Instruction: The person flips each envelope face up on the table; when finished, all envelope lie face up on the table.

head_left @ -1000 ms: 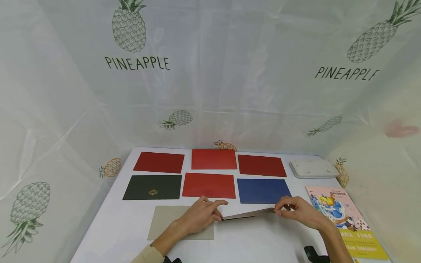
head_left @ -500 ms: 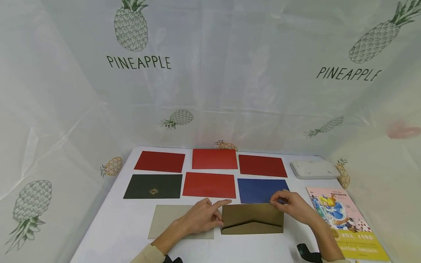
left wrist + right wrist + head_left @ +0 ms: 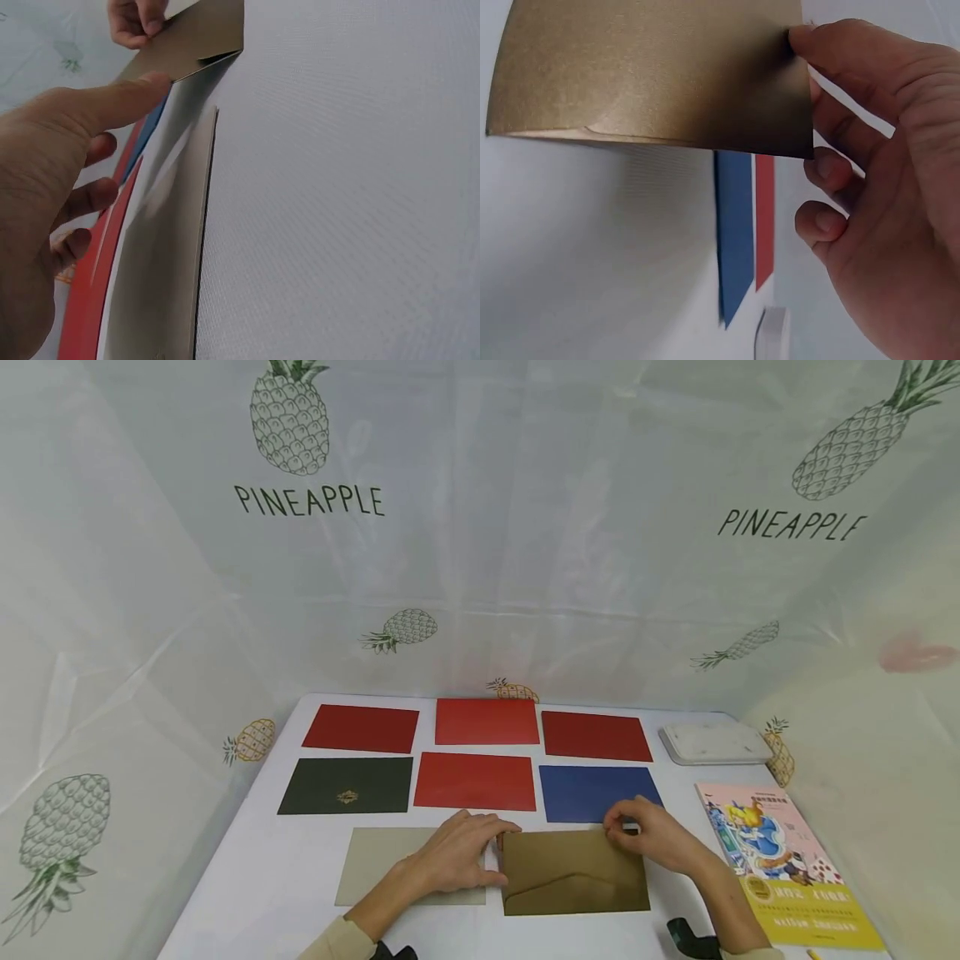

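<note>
A gold-brown envelope [image 3: 573, 870], with its pointed flap line towards the near edge, stands tilted above the table's near middle. My right hand [image 3: 654, 835] pinches its far edge between thumb and index finger; the right wrist view shows the thumb on the envelope [image 3: 645, 71] near a corner. At the envelope's left side lies my left hand [image 3: 461, 853], index finger stretched along the top corner and thumb touching the left edge. Thumb and index stand apart there. Beneath the left hand a grey-beige envelope [image 3: 367, 868] is partly covered.
Behind are a dark green envelope [image 3: 315, 785] with a gold emblem, a red one [image 3: 475, 781] and a blue one [image 3: 592, 789]. Several red envelopes [image 3: 487, 720] line the back. A white case [image 3: 712, 743] and a colourful book [image 3: 795, 868] lie at the right.
The brown envelope, first seen edge-on, has tipped so its broad flap side shows, then come lower and nearer. My right hand has shifted left with its edge; the left index finger has reached the corner.
</note>
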`<state>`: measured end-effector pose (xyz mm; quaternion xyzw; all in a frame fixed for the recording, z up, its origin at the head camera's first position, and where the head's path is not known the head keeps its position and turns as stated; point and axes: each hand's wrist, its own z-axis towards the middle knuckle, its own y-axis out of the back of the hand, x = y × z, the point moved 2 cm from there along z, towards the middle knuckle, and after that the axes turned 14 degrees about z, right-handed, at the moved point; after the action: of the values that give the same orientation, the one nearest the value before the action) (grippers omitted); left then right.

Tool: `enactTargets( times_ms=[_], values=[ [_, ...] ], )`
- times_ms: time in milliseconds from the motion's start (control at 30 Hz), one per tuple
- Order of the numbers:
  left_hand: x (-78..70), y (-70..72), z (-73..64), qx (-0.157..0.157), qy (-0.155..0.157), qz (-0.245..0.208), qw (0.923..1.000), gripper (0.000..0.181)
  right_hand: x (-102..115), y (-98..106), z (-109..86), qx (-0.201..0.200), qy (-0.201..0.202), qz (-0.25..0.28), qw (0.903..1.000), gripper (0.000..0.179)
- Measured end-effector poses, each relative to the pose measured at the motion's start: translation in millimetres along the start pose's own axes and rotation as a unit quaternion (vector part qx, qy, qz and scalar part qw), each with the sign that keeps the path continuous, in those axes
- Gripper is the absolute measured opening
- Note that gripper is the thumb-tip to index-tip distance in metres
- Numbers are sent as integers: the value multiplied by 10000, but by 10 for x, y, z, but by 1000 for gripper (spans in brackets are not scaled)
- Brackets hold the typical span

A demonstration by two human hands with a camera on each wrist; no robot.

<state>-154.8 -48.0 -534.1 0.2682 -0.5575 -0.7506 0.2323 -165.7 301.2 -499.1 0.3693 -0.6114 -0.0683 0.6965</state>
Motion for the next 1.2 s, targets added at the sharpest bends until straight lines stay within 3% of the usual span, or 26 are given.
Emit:
enactTargets(
  times_ms=[267,633,1200],
  values=[
    [-17,-35,7,90,214,321,9992,68,-87,-116,17,276,26,-24,9996,17],
    [-29,-67,-5,232,219,649,9974,65,-90,-204,17,433,7,-669,9968,17],
    [-1,-97,41,410,69,657,9970,61,-80,-237,8,154,-58,-1237,9922,18]
  ],
)
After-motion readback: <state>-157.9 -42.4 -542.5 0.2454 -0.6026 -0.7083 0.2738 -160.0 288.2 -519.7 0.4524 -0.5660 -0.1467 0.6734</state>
